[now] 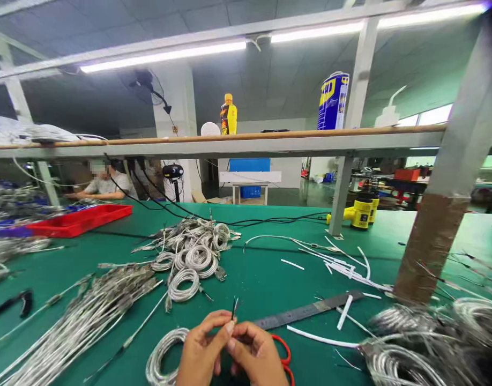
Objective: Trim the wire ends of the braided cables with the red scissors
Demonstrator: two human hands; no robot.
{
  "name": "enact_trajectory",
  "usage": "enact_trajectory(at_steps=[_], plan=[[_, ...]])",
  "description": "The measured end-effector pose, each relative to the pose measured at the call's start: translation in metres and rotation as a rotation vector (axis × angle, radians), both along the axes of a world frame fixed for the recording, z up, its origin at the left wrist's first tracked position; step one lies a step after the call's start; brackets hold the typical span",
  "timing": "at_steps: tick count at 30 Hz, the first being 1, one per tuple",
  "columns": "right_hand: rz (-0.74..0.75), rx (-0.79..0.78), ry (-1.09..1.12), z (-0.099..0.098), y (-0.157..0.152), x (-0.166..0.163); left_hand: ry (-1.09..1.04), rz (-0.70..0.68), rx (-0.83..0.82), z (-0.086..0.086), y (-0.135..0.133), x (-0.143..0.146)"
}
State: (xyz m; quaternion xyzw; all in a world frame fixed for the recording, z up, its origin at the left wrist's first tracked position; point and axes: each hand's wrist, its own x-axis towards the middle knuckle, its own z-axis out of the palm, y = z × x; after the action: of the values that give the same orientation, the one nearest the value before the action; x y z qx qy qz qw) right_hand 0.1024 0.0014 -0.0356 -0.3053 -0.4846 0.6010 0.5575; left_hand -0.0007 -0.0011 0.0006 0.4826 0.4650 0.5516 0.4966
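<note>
Between the fingertips of both hands is the end of a cable (235,310), its thin dark and coloured wires fanned upward. My left hand (206,347) pinches it from the left, thumb against forefinger. Pressed close beside it, my right hand (257,351) pinches at the same spot. A coiled clear-jacketed cable (159,356) lies left of my left hand. Scissors with red handles (284,354) are partly hidden behind my right hand. A steel ruler (294,316) lies just beyond, pointing away to the right.
Bundled cables (97,300) and coils (198,257) cover the left; more coils (407,354) sit right. White tubing (342,262) lies near a post (439,225). A red tray (85,220), a yellow heat gun (360,213) and an overhead shelf (230,143) are farther off. A person (109,182) sits back left.
</note>
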Motion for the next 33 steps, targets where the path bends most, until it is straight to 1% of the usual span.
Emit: enact_trajectory(at_steps=[3, 5, 9, 14, 16, 21, 26, 33], plan=[[0.061, -0.013, -0.036, 0.004, 0.001, 0.004, -0.008, 0.022, -0.031, 0.002, -0.003, 0.000], [0.085, 0.000, -0.052, 0.004, 0.000, 0.005, -0.040, 0.062, -0.033, 0.003, -0.004, 0.001], [0.120, 0.021, -0.054, 0.003, -0.004, 0.003, -0.149, 0.134, 0.020, 0.004, -0.004, 0.005], [0.182, 0.061, -0.048, 0.008, -0.007, 0.001, -0.219, 0.060, 0.068, 0.005, -0.005, 0.004], [0.197, 0.063, -0.062, 0.011, -0.008, 0.001, -0.218, 0.048, 0.083, 0.005, -0.005, 0.003], [0.211, 0.066, -0.116, 0.013, -0.010, 0.003, -0.173, 0.131, 0.092, 0.003, -0.005, 0.002], [0.202, 0.084, -0.119, 0.014, -0.010, 0.003, -0.144, 0.163, 0.097, 0.004, -0.007, 0.002], [0.192, 0.076, -0.115, 0.010, -0.008, 0.003, -0.134, 0.163, 0.117, 0.005, -0.009, 0.002]])
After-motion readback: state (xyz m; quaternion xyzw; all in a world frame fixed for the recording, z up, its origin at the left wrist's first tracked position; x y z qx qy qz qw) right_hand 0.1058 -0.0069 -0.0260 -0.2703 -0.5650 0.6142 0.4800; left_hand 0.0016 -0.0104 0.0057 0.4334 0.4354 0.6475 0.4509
